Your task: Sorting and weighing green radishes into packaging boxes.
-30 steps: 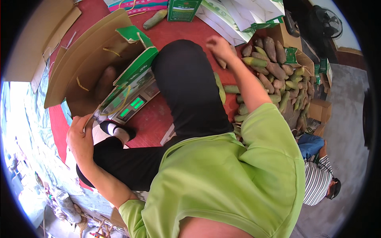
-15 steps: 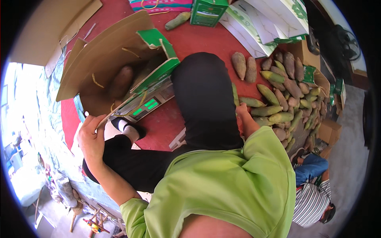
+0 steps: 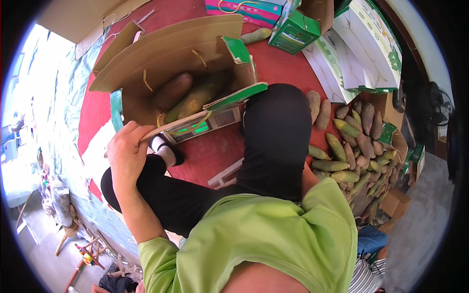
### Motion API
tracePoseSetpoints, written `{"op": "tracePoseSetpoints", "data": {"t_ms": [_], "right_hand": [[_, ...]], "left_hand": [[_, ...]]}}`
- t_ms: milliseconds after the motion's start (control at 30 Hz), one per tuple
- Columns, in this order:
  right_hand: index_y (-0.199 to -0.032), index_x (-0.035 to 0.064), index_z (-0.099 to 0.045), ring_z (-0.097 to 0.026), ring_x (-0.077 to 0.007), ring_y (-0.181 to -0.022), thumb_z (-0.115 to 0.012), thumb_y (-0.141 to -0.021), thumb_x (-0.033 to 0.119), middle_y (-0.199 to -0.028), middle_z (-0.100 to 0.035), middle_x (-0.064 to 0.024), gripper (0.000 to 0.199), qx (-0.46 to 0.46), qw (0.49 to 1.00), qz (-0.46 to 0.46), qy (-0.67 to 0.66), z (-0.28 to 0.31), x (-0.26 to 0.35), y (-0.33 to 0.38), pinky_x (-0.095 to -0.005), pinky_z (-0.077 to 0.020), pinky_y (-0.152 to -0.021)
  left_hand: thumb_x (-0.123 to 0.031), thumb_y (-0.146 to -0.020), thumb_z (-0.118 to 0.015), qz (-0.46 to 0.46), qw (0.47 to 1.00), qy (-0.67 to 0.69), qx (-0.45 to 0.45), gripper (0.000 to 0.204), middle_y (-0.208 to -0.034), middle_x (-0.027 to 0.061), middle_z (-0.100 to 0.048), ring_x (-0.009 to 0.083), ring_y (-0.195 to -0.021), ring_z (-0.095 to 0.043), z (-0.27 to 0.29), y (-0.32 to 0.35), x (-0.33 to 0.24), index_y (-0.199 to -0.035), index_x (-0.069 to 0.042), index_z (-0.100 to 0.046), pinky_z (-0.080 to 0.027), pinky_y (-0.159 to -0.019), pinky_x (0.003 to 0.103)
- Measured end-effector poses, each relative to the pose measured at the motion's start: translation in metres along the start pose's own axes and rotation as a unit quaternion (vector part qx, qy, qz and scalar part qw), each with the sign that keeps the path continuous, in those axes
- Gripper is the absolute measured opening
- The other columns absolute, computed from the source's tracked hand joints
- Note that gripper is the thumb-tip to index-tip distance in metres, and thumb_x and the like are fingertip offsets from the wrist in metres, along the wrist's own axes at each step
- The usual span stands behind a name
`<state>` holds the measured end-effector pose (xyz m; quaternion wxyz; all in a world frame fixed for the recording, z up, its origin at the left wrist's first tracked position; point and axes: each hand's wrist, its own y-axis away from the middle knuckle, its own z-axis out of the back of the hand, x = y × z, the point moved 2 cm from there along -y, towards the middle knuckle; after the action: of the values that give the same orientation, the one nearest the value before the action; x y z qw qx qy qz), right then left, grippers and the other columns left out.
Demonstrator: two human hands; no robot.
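Observation:
My left hand (image 3: 128,149) is closed on the near flap of an open cardboard box (image 3: 137,73), fingers over the edge and thumb beneath. Inside lie a brownish-purple root vegetable (image 3: 175,92) and a long green one (image 3: 195,99); shadow covers the box's far corner. Under the near flap shows a digital scale (image 3: 225,118) with lit green displays. My right forearm (image 3: 309,179) reaches down behind my bent knee (image 3: 276,141), which hides the hand. Beside it lie loose green and brown root vegetables (image 3: 332,166).
A large heap of the vegetables (image 3: 366,141) spreads to the right. White-and-green cartons (image 3: 351,53), a green box (image 3: 294,34) and a pink box (image 3: 244,10) stand at the back. One green vegetable (image 3: 256,35) lies near them. A person in striped clothing (image 3: 366,273) is at lower right.
The view has shifted, so the box's contents show more fully. My right hand, partly seen beside the heap before, is now behind my knee. The left hand keeps its hold on the flap.

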<state>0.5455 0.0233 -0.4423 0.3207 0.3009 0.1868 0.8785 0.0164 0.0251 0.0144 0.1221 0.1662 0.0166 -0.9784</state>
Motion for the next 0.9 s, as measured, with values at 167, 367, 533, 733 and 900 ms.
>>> {"op": "tracePoseSetpoints", "data": {"t_ms": [167, 367, 533, 733, 900], "right_hand": [[-0.098, -0.0021, -0.065, -0.065, -0.0235, -0.072, -0.069, -0.077, 0.03, -0.087, -0.068, -0.0138, 0.039, -0.056, 0.989, 0.048, -0.129, 0.042, -0.085, -0.082, -0.0338, -0.0519, -0.065], [-0.091, 0.0031, -0.066, -0.056, -0.0192, -0.055, -0.07, -0.078, 0.03, -0.073, -0.061, -0.0049, 0.03, 0.112, 0.973, -0.057, -0.192, 0.107, 0.125, 0.017, -0.0366, -0.0459, -0.047], [-0.102, 0.0006, -0.066, -0.062, -0.014, -0.076, -0.07, -0.08, 0.022, -0.09, -0.066, -0.0053, 0.031, 0.148, 0.93, 0.137, -0.306, 0.196, 0.256, 0.074, -0.0271, -0.0482, -0.068], [-0.117, -0.0047, -0.06, -0.059, -0.015, -0.096, -0.071, -0.077, 0.02, -0.106, -0.064, -0.008, 0.049, 0.141, 0.874, 0.401, -0.234, 0.272, 0.405, 0.156, -0.0269, -0.045, -0.086], [-0.111, -0.0012, -0.064, -0.06, -0.0135, -0.09, -0.074, -0.075, 0.027, -0.1, -0.065, -0.006, 0.047, 0.247, 0.798, 0.535, -0.127, 0.257, 0.49, 0.227, -0.0267, -0.047, -0.081]], "left_hand": [[-0.008, -0.076, -0.063, -0.049, 0.998, 0.046, -0.009, 0.015, -0.074, 0.0073, -0.056, 0.0295, -0.074, -0.06, -0.015, -0.001, 0.022, -0.089, -0.01, -0.07, -0.046, -0.065, 0.041], [-0.008, -0.075, -0.063, -0.03, 1.0, -0.008, -0.007, 0.015, -0.077, 0.0078, -0.057, 0.0299, -0.076, -0.06, 0.0, 0.012, 0.015, -0.088, -0.01, -0.07, -0.046, -0.065, 0.041], [-0.012, -0.08, -0.064, -0.044, 0.999, -0.005, 0.003, 0.012, -0.077, 0.0077, -0.058, 0.031, -0.074, -0.06, -0.005, 0.005, 0.014, -0.089, -0.011, -0.071, -0.045, -0.064, 0.041], [-0.012, -0.079, -0.063, -0.043, 0.999, -0.004, -0.003, 0.011, -0.075, 0.0081, -0.057, 0.031, -0.074, -0.06, -0.002, 0.005, 0.01, -0.087, -0.01, -0.071, -0.045, -0.064, 0.042], [-0.015, -0.081, -0.064, -0.032, 0.999, 0.002, 0.003, 0.01, -0.076, 0.008, -0.057, 0.0311, -0.074, -0.06, -0.004, 0.005, 0.011, -0.087, -0.011, -0.071, -0.045, -0.064, 0.042]]}}
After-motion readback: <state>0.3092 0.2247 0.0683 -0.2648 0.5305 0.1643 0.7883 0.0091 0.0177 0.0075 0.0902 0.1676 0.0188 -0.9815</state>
